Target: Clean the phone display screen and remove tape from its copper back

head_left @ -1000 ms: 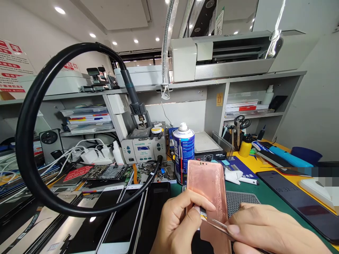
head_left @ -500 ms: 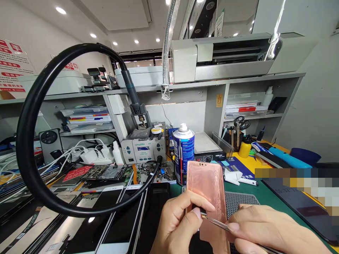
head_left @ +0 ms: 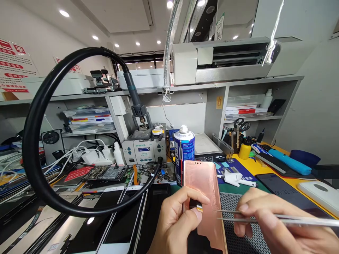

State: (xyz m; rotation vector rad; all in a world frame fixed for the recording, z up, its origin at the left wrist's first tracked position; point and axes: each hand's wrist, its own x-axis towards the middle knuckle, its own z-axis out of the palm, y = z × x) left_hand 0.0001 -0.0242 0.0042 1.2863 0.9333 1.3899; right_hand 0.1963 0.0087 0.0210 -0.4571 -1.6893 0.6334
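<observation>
My left hand (head_left: 178, 220) holds a copper-coloured phone panel (head_left: 202, 183) upright, its thumb and index finger closed on the panel's left side. Beside the thumb tip sits a small white and gold piece (head_left: 199, 208), next to a dark opening. To the right, my right hand (head_left: 272, 218) grips metal tweezers (head_left: 286, 219). The tweezers' tips are apart and point left at the panel, clear of the small piece.
A blue spray can (head_left: 184, 150) stands behind the panel. Phones (head_left: 116, 218) lie at the left under a looping black hose (head_left: 30, 158). A soldering station (head_left: 144, 148) stands behind circuit boards. A dark phone (head_left: 283, 192) and white device lie at the right.
My right hand has moved right, drawing the tweezers off the small piece, and their tips have spread. The panel has shifted slightly left. More of the white device shows at the right.
</observation>
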